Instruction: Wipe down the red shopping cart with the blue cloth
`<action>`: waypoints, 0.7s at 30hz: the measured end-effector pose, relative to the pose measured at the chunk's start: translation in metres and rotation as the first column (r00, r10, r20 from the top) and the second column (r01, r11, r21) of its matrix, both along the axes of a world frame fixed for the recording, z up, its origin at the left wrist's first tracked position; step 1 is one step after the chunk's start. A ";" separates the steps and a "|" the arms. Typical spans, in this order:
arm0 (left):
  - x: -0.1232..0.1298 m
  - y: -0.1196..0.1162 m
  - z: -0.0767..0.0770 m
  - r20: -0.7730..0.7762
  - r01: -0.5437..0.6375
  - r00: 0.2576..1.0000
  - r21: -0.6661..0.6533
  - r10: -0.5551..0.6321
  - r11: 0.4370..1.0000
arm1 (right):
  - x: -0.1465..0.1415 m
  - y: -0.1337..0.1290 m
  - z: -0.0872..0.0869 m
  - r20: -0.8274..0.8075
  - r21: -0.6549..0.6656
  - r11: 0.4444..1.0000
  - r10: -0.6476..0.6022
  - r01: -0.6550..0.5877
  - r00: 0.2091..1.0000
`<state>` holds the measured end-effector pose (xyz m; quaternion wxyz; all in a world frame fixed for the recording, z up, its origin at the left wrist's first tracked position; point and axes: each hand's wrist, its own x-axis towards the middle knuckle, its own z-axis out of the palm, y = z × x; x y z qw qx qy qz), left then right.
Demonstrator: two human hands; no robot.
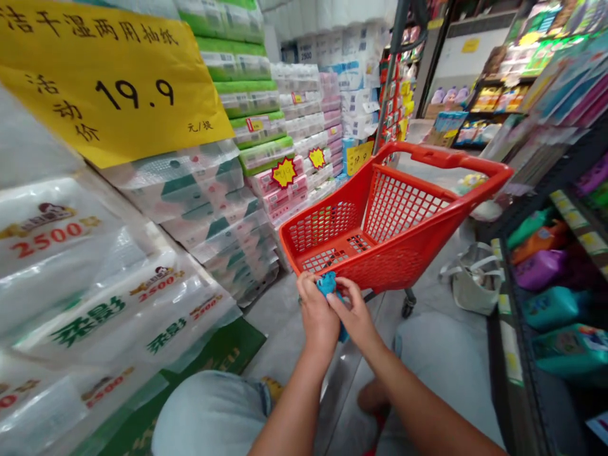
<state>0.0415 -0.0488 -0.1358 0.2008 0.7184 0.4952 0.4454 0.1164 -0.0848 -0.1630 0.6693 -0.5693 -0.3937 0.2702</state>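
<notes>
The left hand (315,315) and right hand (356,316) meet low in the view, just in front of a red plastic shopping cart (380,218); between them is a small blue object (327,285), pinched at its top, with a strip hanging down to about 5 o'clock from the hands; it looks soft, perhaps cloth or a flexible wrapper, though the view is too blurred to be sure. The left fingers (306,288) and right fingers (344,292) are together and clamped on it, close to the cart's lower front wall; the cart stands at 12 to 1 o'clock from the hands, with its wire-like mesh sides and a bar handle across the far end, and one caster (407,305) shows beneath it. Plastic-wrapped tissue packs marked 2500 (95,297) are stacked at 9 o'clock; a yellow price sign reading 19.9 (114,79) hangs at 10 o'clock; pink packs with starburst tags (284,180) rise at 11 o'clock. A pale tote bag (475,278) sits on the floor at 3 o'clock, beside a shelf (503,329) of teal, purple and orange detergent bottles (546,272); the person's knees in pale denim (209,411) fill the lower edge.
</notes>
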 end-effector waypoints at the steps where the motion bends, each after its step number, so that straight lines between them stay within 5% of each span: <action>1: 0.000 -0.003 0.000 0.008 0.021 1.000 0.004 -0.021 1.000 | 0.000 0.001 0.000 -0.072 -0.002 0.999 0.045 -0.045 0.996; 5: -0.020 -0.006 0.013 -0.146 0.227 0.965 0.045 -0.219 0.973 | 0.003 0.000 0.009 -0.132 0.022 0.994 0.106 -0.104 0.986; 8: -0.047 0.009 0.040 -0.437 0.430 0.822 0.052 -0.367 0.901 | 0.022 -0.012 0.023 -0.030 -0.036 0.994 0.100 -0.101 0.995; 11: -0.057 0.036 0.061 -0.582 0.453 0.767 0.191 -0.271 0.871 | 0.063 -0.030 0.042 0.145 -0.042 0.994 -0.094 0.101 0.985; 13: -0.049 0.051 0.062 -0.651 0.569 0.692 0.225 -0.312 0.791 | 0.105 -0.039 0.058 0.266 0.071 0.919 -0.392 0.387 0.881; 15: -0.036 0.060 0.053 -0.699 0.656 0.618 0.207 -0.360 0.726 | 0.156 -0.039 0.075 0.372 0.216 0.745 -0.661 0.631 0.652; 17: -0.027 0.063 0.041 -0.713 0.654 0.615 0.222 -0.337 0.724 | 0.208 -0.030 0.090 0.482 0.321 0.631 -0.750 0.706 0.452; 18: -0.025 0.063 0.036 -0.709 0.639 0.631 0.243 -0.316 0.729 | 0.231 -0.023 0.097 0.555 0.337 0.622 -0.738 0.707 0.384; 21: -0.028 0.061 0.031 -0.674 0.622 0.672 0.289 -0.307 0.727 | 0.276 0.002 0.106 0.636 0.314 0.679 -0.669 0.663 0.383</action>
